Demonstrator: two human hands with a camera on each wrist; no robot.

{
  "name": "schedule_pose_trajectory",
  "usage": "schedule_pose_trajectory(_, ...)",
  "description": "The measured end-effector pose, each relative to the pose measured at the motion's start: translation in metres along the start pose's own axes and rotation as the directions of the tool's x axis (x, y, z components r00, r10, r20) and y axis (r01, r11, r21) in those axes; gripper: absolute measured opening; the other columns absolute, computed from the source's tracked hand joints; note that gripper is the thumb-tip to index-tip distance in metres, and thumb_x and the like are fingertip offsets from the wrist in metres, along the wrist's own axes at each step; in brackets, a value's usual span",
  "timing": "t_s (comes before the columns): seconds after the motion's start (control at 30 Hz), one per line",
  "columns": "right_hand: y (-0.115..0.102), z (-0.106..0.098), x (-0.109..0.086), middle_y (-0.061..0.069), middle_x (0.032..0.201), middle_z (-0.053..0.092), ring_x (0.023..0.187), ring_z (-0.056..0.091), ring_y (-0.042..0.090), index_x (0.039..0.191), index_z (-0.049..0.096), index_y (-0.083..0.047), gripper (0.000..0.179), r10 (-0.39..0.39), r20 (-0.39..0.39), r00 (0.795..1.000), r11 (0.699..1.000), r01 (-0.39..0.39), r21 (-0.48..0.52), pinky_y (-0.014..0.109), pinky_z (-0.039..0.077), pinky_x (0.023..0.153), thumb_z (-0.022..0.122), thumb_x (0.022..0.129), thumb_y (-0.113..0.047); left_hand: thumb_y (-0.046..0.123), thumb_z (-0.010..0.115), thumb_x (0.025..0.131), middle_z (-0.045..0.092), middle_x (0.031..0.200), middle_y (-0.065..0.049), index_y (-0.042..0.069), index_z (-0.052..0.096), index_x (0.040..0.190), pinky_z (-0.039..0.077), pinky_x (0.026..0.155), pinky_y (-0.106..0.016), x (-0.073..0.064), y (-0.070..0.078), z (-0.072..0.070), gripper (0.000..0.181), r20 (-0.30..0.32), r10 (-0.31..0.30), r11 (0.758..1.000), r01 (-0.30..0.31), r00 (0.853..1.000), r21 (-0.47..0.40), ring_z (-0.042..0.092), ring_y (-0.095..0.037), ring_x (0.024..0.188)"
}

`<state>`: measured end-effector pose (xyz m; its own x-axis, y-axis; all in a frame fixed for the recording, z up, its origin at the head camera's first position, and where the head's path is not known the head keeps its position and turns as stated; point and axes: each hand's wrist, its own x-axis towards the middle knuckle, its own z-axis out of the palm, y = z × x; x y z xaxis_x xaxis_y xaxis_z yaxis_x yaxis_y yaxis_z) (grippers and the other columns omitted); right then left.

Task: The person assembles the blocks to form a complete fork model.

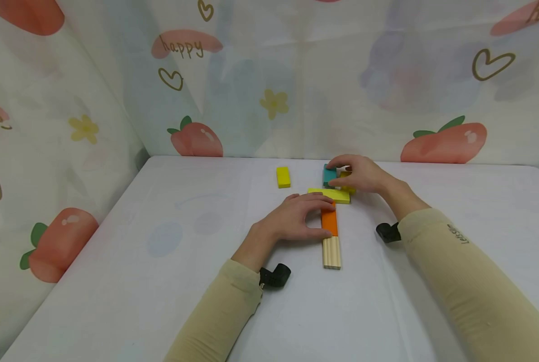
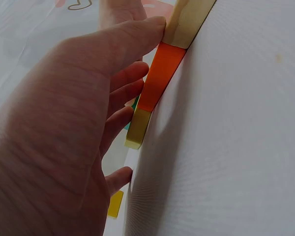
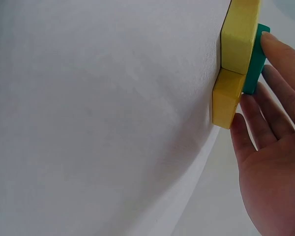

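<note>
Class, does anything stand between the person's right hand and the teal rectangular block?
Nothing visible does: the right hand touches the teal rectangular block directly. A deep yellow rectangular block lies just to its right, but the hand reaches past it.

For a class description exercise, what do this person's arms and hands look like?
The left sleeve and right sleeve are beige, the right bearing dark lettering. A black device shows at each wrist. The left hand and right hand wear no gloves.

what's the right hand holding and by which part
The right hand pinches the teal block by its two ends, thumb at the nearer one, fingers at the farther.
</note>
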<state>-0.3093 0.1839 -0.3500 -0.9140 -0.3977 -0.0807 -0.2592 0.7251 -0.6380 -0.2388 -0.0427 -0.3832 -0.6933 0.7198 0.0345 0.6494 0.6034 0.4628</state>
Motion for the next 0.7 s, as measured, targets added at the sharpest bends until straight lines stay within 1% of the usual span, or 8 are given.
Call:
schedule_pose_trajectory(0.2, 0.0005, 0.0010, -0.0003, 0.023, 0.144, 0.050, 0.128, 0.045, 0.043, 0.134, 0.061, -0.004, 0.046, -0.006, -0.003, 1.000, 1.000, 0.006, -0.002, 0.058, 0.038, 0.109, 0.074, 0.093, -0.021, 0.051, 0.068, 0.092, 0.047, 0.151, 0.011, 0.024, 0.059, 0.142, 0.019, 0.120, -0.046, -0.0002, -0.0001, 0.0007, 0.058, 0.000, -0.002, 1.000, 0.002, 1.000, -0.003, 0.032, -0.005, 0.143)
schedule_pose_trajectory(0.5, 0.0017, 0.0031, 0.0006, 0.023, 0.144, 0.051, 0.134, 0.042, 0.043, 0.133, 0.062, -0.003, 0.044, -0.035, -0.004, 0.999, 0.999, 0.035, -0.009, 0.060, 0.031, 0.112, 0.074, 0.093, -0.021, 0.050, 0.068, 0.092, 0.047, 0.151, 0.011, 0.024, 0.060, 0.142, 0.018, 0.120, -0.046, -0.0004, -0.0003, 0.0000, 0.057, -0.004, 0.008, 1.000, -0.008, 1.000, -0.010, 0.032, -0.004, 0.143)
schedule_pose_trajectory(0.7, -0.0002, 0.0039, 0.0005, 0.022, 0.144, 0.051, 0.134, 0.041, 0.043, 0.133, 0.062, -0.004, 0.045, -0.023, 0.007, 1.000, 1.000, 0.023, -0.008, 0.060, 0.031, 0.112, 0.073, 0.093, -0.021, 0.050, 0.068, 0.092, 0.047, 0.151, 0.011, 0.024, 0.059, 0.142, 0.018, 0.120, -0.045, -0.0003, -0.0003, -0.0001, 0.057, -0.002, 0.010, 1.000, -0.010, 1.000, -0.003, 0.032, -0.004, 0.143)
